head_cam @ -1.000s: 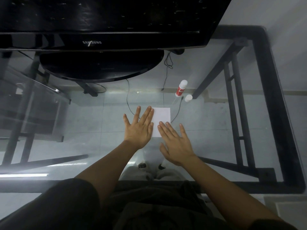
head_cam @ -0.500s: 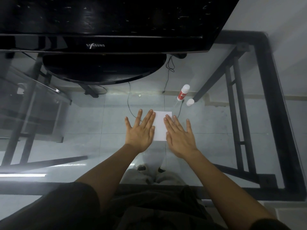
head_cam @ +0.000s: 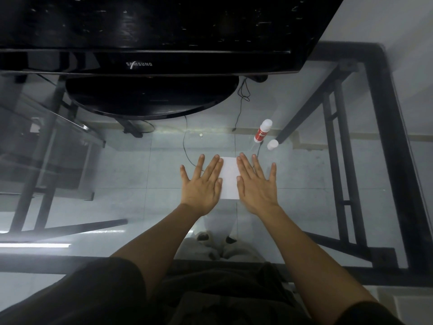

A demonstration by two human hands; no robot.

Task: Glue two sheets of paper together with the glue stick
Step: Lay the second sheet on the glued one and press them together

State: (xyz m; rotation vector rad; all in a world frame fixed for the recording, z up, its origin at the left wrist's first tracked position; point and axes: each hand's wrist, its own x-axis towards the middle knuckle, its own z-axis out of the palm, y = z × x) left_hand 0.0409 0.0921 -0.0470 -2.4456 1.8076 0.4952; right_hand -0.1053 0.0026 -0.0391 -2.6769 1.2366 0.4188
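Both hands lie flat, fingers spread: the left hand point(head_cam: 202, 184) and right hand point(head_cam: 256, 184) press opposite edges of the white rectangular paper point(head_cam: 229, 178) on the clear glass tabletop point(head_cam: 140, 172), gripping nothing. Farther off lies the uncapped red-and-white glue stick point(head_cam: 263, 131), its white cap point(head_cam: 272, 144) beside it. Uneven pressure could let the sheets slip on smooth glass and set crooked.

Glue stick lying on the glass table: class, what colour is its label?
Red, on the white glue stick; clearest in the head view.
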